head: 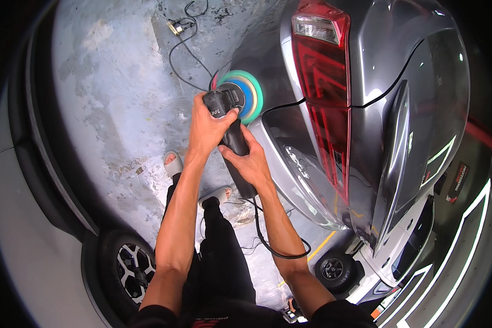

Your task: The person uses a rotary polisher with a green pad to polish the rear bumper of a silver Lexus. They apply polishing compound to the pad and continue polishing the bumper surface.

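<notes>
A black car polisher (238,141) with a blue backing plate and a round green foam pad (256,96) is held in both hands. My left hand (209,125) grips its head, thumb across the top. My right hand (250,158) wraps the black body behind the head. The pad faces the dark grey painted panel (270,61) of a car, left of its red tail light (322,69); whether pad and paint touch, I cannot tell. From the polisher's rear end a black power cord (259,229) loops over my right forearm.
Another car (33,197) with black trim and an alloy wheel (135,268) stands at left. A cable with a connector (174,28) lies on the worn concrete floor (119,82). Beyond the grey car is a white vehicle (367,266). My feet in grey slides stand below the polisher.
</notes>
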The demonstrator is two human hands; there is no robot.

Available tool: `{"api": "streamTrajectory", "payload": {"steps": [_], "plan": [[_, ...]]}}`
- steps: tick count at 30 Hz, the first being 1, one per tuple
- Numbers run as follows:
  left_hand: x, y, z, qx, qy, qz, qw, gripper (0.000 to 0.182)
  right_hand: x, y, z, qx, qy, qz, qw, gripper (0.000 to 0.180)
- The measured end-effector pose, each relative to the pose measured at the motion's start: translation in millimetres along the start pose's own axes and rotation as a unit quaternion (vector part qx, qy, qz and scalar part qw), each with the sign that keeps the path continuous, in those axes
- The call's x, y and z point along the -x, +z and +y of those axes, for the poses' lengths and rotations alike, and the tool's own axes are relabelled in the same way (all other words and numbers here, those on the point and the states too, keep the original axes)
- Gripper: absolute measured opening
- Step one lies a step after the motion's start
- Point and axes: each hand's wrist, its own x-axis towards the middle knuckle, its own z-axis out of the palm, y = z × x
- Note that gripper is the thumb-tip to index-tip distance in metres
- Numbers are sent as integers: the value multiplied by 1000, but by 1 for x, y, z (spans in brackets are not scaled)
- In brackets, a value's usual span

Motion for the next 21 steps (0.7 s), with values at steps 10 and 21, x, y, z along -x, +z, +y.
{"api": "streamTrajectory", "payload": {"steps": [10,21], "plan": [[51,7,-13,17,-19,-15,1000,89,35,3,42,-128,20,-30,991,97],[92,15,-39,31,-65,3,997,92,52,-1,85,-135,11,-64,989,99]]}}
